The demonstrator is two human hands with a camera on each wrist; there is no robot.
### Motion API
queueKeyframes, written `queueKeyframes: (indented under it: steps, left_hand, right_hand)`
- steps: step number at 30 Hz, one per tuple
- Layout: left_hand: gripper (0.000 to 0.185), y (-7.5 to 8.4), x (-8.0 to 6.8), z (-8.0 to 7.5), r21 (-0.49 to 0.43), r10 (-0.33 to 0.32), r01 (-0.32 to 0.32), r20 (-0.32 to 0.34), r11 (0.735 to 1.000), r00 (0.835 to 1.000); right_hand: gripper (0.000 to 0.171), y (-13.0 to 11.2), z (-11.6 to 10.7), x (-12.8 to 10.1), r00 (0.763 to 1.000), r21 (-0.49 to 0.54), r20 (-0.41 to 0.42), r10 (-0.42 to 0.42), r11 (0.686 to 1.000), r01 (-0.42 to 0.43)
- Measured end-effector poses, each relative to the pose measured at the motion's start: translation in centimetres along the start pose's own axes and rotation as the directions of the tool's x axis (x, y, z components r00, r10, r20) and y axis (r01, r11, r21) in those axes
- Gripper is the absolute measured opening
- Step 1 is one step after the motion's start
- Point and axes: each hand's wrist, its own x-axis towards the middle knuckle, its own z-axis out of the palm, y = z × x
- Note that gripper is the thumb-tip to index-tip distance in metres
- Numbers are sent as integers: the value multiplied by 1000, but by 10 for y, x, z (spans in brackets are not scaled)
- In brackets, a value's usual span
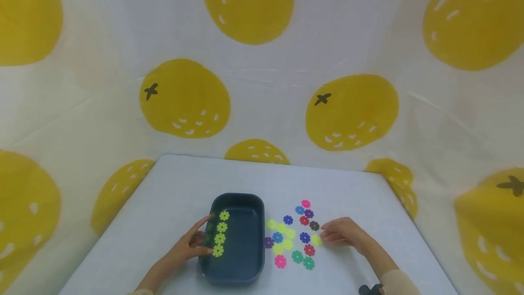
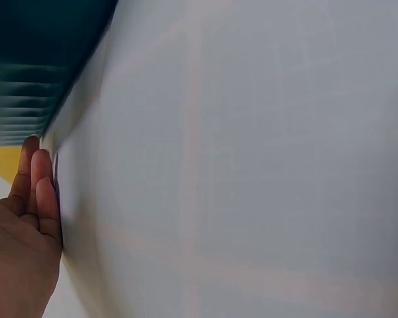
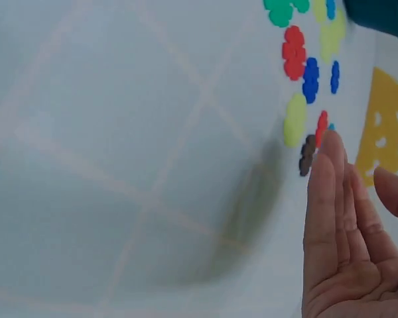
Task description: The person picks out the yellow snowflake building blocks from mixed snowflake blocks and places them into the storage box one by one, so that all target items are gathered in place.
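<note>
A dark blue rectangular tray [image 1: 241,272] stands on the white table, with a column of several yellow flower-shaped discs [image 1: 219,238] along its left side. My left hand [image 1: 189,245] rests at the tray's left rim, thumb and index finger spread along it. In the left wrist view, its other fingers lie by the tray's outer wall [image 2: 20,106]. To the right of the loose pieces, my right hand [image 1: 343,232] holds nothing, its fingers nearly straight. Its fingertips are right by a black flower disc [image 1: 314,226] and a yellow flower disc [image 1: 316,240].
Several more flower discs in mixed colours lie right of the tray, among them a pink one [image 1: 280,261], a green one [image 1: 309,263] and a dark blue one [image 1: 288,220]. Behind the white table [image 1: 335,185] hangs a cloth [image 1: 266,99] printed with yellow fruit.
</note>
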Motion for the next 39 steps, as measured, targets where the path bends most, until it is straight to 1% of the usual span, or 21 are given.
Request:
queueKeyframes:
  steps: [4, 7, 9, 13, 16, 24, 28, 33, 36, 39]
  left_hand:
    - [88, -1, 0, -1, -12, -17, 17, 2, 1000, 1000]
    - [88, -3, 1, -1, -8, -24, 24, -4, 1000, 1000]
    - [89, -3, 2, -1, -2, -32, 32, -10, 999, 999]
    - [89, -3, 2, 0, 12, -50, 50, -24, 999, 998]
    - [89, -2, 2, 1, 9, -53, 53, -30, 999, 998]
    - [89, 1, 2, 1, 1, -56, 56, -16, 998, 998]
    - [89, 0, 3, 1, 4, -60, 60, -15, 998, 998]
    - [90, -1, 3, 2, -3, -58, 58, -15, 998, 998]
    - [90, 0, 3, 2, -7, -49, 49, -9, 999, 999]
    - [90, -1, 3, 2, -14, -42, 42, 2, 999, 999]
  right_hand:
    - [29, 8, 6, 2, 996, -96, -76, -43, 995, 35]
    - [31, 12, 12, 3, 992, -169, -100, -76, 984, 58]
    - [33, 15, 15, 4, 991, -208, -86, -107, 974, 87]
    - [38, 20, 20, 6, 983, -288, -42, -177, 945, 157]
    - [44, 22, 22, 7, 978, -345, -26, -206, 920, 184]
    - [54, 21, 17, 5, 969, -439, 6, -248, 870, 226]
    - [58, 19, 11, 5, 962, -467, 52, -268, 845, 260]
    - [58, 19, 8, 7, 956, -483, 133, -263, 825, 294]
    - [55, 20, 7, 10, 959, -491, 151, -238, 824, 282]
    - [52, 22, 4, 15, 962, -502, 152, -227, 820, 273]
